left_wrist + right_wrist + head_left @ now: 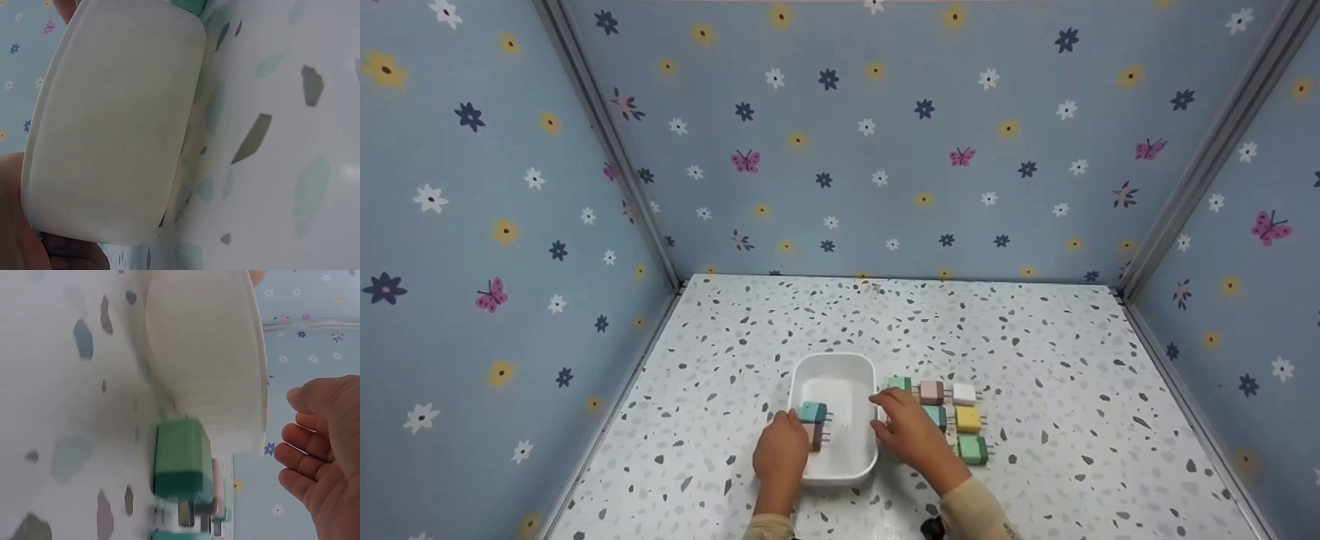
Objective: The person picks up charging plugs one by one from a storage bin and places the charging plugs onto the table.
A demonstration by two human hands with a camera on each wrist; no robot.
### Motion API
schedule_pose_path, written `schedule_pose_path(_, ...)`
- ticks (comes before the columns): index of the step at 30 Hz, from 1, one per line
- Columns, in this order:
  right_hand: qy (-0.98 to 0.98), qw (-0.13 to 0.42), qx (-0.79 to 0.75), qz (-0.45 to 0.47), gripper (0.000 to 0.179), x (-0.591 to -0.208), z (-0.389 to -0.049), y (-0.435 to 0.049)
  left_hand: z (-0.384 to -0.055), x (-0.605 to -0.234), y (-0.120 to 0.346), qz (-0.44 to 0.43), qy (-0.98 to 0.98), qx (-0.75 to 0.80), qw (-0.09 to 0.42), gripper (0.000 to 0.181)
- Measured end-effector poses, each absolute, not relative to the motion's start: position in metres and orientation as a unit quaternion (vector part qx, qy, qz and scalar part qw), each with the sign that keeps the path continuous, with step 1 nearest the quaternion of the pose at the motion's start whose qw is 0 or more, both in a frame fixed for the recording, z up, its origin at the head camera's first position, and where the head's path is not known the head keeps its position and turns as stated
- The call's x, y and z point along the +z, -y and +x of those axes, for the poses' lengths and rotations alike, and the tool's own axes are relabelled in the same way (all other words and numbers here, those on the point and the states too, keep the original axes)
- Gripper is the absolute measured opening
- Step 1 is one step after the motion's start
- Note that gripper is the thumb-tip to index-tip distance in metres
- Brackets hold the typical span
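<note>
A white plastic bin (840, 469) stands on the speckled table, its side wall (112, 124) filling much of the left wrist view. My left hand (781, 454) grips its left rim, thumb over the edge and fingers against the outside. Inside, a blue plug adapter (812, 412) and a pink-and-brown plug adapter (816, 436) lie one behind the other, prongs pointing right. Over the right rim, my right hand (911, 431) hovers with loosely bent fingers, and nothing shows in it in the right wrist view. Just below it is a green plug adapter (180, 458) beside the bin.
Right of the bin, more plug adapters lie in rows, including a pink one (931, 391), a white one (964, 394), a yellow one (968, 419) and a green one (972, 450). Flower-patterned walls (877, 150) enclose the table. A small black object (932, 528) sits near the right sleeve.
</note>
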State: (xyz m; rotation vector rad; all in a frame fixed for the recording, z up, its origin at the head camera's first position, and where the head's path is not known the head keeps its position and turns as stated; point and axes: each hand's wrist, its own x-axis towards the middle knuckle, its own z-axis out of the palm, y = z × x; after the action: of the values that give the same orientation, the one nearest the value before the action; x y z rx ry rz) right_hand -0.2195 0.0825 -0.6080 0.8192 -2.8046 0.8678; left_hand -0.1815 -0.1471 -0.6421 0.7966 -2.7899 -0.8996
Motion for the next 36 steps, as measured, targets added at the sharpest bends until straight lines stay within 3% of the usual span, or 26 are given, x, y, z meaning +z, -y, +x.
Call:
schedule_pose_path(8,0.911,0.058,0.273,0.305,0.039,-0.606,-0.212,-0.057,-0.183,-0.641,0.148,0.261,0.917,-0.300,0.038,0.042)
schedule_pose_path(17,0.908,0.051,0.259,0.325,0.040,-0.610,-0.208,-0.030,-0.183,-0.643,0.149,0.255,0.919,-0.297,0.058,0.041)
schedule_pose_path(25,0.907,0.023,0.260,0.331,0.041,-0.620,-0.206,-0.012,-0.182,-0.644,0.148,0.246,0.924,-0.287,0.063,0.041)
schedule_pose_path(36,0.912,0.017,0.248,0.327,0.031,-0.627,-0.205,0.007,-0.184,-0.647,0.150,0.247,0.923,-0.290,0.057,0.040)
